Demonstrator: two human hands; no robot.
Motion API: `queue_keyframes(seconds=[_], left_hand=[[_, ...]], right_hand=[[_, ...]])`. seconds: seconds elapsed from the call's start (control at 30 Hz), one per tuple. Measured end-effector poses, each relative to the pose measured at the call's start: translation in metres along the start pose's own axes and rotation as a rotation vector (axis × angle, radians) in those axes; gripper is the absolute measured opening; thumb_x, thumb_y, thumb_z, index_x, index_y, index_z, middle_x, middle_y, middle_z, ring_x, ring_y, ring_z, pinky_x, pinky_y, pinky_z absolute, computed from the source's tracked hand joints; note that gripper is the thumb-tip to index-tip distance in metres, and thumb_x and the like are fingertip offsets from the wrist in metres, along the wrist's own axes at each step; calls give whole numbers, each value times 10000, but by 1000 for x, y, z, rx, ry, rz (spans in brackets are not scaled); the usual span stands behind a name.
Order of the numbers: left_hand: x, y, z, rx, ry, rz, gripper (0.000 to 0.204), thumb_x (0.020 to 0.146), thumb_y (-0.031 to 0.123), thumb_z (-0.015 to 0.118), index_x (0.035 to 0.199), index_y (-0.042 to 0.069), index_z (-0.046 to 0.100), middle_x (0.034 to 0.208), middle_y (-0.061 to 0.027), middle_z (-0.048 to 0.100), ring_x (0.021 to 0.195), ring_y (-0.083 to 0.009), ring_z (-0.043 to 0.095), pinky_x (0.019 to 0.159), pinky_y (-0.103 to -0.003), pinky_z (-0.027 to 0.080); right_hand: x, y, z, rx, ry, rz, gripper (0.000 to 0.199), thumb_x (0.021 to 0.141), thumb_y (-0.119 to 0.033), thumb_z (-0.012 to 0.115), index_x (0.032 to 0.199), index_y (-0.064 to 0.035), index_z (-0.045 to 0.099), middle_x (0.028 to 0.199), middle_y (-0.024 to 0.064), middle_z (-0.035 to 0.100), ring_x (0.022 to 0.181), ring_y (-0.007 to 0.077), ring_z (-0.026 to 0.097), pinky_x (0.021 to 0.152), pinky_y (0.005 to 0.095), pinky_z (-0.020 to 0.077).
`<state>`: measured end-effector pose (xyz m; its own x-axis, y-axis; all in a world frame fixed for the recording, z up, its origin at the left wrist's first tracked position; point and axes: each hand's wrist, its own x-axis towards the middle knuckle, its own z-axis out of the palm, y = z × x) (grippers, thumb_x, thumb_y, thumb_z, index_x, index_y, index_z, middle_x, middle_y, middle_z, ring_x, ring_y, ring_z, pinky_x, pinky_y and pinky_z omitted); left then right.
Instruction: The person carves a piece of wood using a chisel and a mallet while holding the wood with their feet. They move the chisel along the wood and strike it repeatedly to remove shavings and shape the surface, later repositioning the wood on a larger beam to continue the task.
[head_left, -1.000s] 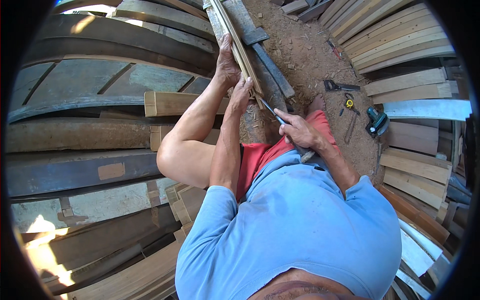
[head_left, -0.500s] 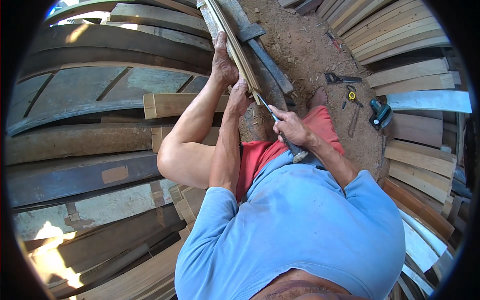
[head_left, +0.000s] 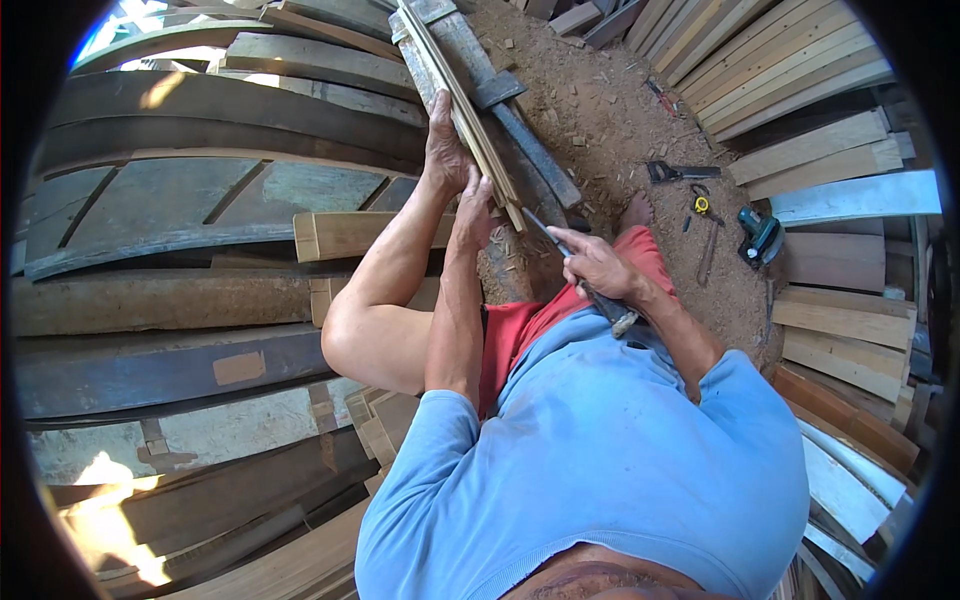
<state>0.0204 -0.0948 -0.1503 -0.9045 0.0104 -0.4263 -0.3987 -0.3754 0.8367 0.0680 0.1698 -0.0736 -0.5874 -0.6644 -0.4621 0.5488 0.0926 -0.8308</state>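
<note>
Your right hand (head_left: 600, 270) has shifted a little to the right since the last half second, and the chisel (head_left: 547, 233) has come with it. Its tip lay over the strips then; now it sits just beside their lower edge, and whether it touches cannot be told. That probably means the blade is between cuts. Your right fingers are wrapped around the tool, pressed together, its handle end pointing back toward your shirt (head_left: 600, 450). The bundle of thin wooden strips (head_left: 462, 98) runs from the top centre of the frame down to the middle, its near ends just left of the blade. Your left hand (head_left: 472, 213) stays on those ends, thumb against the wood and the visible fingers curled in, pinching the strips; the other fingertips are hidden. Your left foot (head_left: 446, 150) rests alongside, touching them. At the right, a saw (head_left: 684, 172) and a green power tool (head_left: 760, 240) lie on the ground.
</note>
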Motion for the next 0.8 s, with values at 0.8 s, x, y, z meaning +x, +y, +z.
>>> queue_keyframes(seconds=[0.8], left_hand=[[-34,41,-7,1501,203,-267,779,930,478,721,1458,-7,419,1186,-239,696,1083,-458,666,1003,-515,519]], right_hand=[[19,-19,-53,-138,503,-300,469,895,-95,522,1338,61,510,982,102,646,730,111,617,650,271,542]])
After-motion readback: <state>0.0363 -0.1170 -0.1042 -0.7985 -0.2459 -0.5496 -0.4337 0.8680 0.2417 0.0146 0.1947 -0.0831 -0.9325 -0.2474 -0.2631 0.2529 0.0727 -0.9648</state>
